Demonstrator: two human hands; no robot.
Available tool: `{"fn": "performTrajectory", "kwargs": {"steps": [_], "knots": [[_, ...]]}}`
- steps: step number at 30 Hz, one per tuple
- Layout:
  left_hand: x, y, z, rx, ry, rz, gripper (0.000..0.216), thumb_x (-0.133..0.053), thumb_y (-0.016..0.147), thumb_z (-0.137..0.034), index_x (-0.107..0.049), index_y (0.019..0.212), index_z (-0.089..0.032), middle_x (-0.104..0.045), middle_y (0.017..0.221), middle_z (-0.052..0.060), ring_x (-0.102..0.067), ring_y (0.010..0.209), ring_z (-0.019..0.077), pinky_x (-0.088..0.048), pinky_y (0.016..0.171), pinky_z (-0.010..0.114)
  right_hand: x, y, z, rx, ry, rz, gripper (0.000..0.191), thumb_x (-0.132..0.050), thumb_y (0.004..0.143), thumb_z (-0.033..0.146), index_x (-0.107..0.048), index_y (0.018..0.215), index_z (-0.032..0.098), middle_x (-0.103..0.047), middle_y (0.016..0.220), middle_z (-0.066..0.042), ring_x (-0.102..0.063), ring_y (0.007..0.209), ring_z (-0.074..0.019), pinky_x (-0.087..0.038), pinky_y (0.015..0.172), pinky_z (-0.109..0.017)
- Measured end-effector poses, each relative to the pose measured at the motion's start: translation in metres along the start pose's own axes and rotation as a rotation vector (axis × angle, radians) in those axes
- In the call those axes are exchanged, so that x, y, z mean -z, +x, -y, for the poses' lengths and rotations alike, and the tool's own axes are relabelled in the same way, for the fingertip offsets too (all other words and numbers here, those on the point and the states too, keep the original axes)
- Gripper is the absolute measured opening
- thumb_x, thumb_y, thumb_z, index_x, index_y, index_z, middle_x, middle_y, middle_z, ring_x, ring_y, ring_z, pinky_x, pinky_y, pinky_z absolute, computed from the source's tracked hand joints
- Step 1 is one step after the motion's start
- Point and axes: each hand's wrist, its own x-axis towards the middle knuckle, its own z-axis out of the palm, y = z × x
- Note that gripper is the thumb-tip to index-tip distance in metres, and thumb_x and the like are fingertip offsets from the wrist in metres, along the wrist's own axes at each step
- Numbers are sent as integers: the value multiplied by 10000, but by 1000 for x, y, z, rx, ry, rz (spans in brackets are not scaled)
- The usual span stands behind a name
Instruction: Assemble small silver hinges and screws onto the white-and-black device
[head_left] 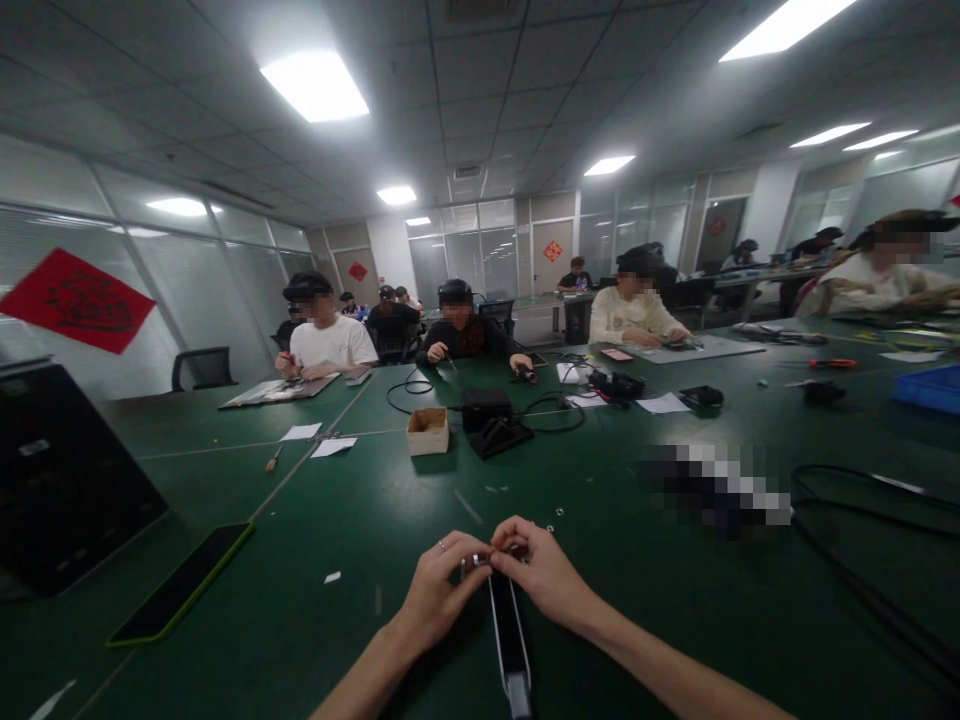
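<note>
- Pinches small metal piece (475, 561) in curled left hand (437, 592).
- Curls right hand (546, 572) at end of black bar (510, 630); cannot tell hold.
- Shows blurred characters (101, 305) on red sign (79, 298).

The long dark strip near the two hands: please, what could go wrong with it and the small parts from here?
The left hand seems to pinch a small shiny part, which might slip and drop. Two small ring-like pieces lie loose just beyond the right hand; a careless sweep could scatter them. The long dark strip runs back toward the wearer beside the right forearm, so a sideways bump could perhaps knock it askew.
</note>
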Motion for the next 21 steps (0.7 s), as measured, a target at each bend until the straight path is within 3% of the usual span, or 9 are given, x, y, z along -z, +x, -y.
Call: {"fn": "performTrajectory", "kwargs": {"steps": [4, 9, 15, 21], "knots": [[3, 0, 2, 23, -25, 30, 187, -530, 890, -314, -648, 927, -175, -615, 865, 56, -558, 728, 141, -476, 669, 245, 2, -1, 5, 4, -66, 24, 171, -626, 790, 317, -573, 856, 168, -632, 788, -9, -592, 737, -148, -463, 681, -270], [17, 2, 8, 25, 79, 196, 199, -501, 898, -301, -647, 979, -193, -619, 922, 52, -566, 819, 151, -482, 759, 268, 28, -1, 9, 159, -462, 16, 109, -586, 831, 263, -616, 882, 172, -627, 862, -27, -570, 782, -143, -456, 723, -275], [29, 4, 14, 76, 200, 342, 193, -497, 897, -261, -643, 1008, -201, -612, 986, 41, -581, 853, 137, -479, 794, 251, 66, 0, 1, 176, -799, 238, 137, -522, 870, 245, -639, 908, 184, -630, 891, -35, -549, 815, -164, -440, 741, -309], [23, 3, 17, 82, 248, 356, 196, -484, 910, -249, -639, 1024, -211, -614, 976, 26, -586, 851, 131, -465, 788, 234, 58, -2, 1, 205, -873, 261, 149, -524, 872, 249, -650, 911, 180, -628, 881, -44, -534, 829, -174, -425, 748, -319]]}}
